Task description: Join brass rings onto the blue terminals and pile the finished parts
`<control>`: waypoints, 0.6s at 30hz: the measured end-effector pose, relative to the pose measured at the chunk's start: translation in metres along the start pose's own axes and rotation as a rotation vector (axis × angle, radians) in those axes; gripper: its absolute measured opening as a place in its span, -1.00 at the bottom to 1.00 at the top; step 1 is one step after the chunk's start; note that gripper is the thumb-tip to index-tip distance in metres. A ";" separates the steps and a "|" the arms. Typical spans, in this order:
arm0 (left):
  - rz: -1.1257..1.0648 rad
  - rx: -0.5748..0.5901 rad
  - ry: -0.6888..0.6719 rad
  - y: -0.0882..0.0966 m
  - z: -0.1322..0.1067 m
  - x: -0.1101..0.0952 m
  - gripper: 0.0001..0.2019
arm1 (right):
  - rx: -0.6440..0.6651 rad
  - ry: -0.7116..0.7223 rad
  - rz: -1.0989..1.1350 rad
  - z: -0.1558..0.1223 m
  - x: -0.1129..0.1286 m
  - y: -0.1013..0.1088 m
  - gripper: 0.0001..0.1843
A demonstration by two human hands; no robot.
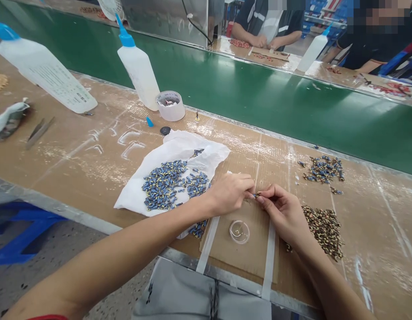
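Note:
My left hand [231, 192] and my right hand [286, 211] meet above a cardboard pad [222, 249], fingertips pinched together. Between them is a tiny blue-and-dark piece [256, 194], mostly covered by the fingers. Below the hands, a small clear round dish [239, 232] rests on the pad and seems to hold a little clear liquid. Many small blue-and-yellow pieces [162, 182] lie on a white sheet [132, 195] under and beyond my left forearm. Beside my right hand is a heap of small brown-and-cream pieces [324, 231], with a looser group of blue-and-dark pieces [324, 169] behind it.
White bottles with blue nozzles [139, 73] [49, 73] stand at the left near a tape roll [171, 106]. Tweezers [40, 132] lie farther left. A green conveyor belt [226, 84] runs behind the table. Two people sit across it, one with hands [266, 42] over small red pieces.

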State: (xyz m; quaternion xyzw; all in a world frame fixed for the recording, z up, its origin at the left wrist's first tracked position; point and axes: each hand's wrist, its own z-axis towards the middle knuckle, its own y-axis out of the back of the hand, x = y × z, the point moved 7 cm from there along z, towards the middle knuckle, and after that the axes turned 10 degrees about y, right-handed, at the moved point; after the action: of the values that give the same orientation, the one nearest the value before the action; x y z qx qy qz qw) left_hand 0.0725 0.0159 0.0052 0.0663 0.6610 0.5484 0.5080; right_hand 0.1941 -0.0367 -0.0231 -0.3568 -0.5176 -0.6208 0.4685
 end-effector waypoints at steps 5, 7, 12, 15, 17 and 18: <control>-0.096 0.043 0.049 -0.002 0.001 0.002 -0.90 | 0.005 0.043 -0.057 -0.002 0.002 -0.003 -0.85; -0.123 0.045 0.082 -0.002 0.001 0.003 -0.91 | -0.025 0.031 -0.050 -0.004 0.003 -0.004 -0.86; -0.140 0.028 0.108 -0.004 0.000 0.004 -0.91 | -0.091 -0.045 0.024 -0.009 -0.002 -0.008 -0.85; -0.169 -0.010 0.090 -0.002 0.000 0.005 -0.91 | -0.126 -0.064 0.073 -0.008 -0.002 -0.009 -0.84; -0.200 -0.029 0.069 0.002 0.001 0.006 -0.90 | -0.144 -0.073 0.099 -0.007 -0.002 -0.009 -0.83; -0.219 -0.031 0.058 0.003 0.002 0.006 -0.90 | -0.155 -0.077 0.106 -0.006 -0.002 -0.009 -0.83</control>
State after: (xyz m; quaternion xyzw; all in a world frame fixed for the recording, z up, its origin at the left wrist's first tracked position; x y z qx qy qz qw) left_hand 0.0693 0.0221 0.0040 -0.0300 0.6702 0.5015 0.5463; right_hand 0.1865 -0.0419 -0.0287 -0.4425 -0.4661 -0.6189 0.4516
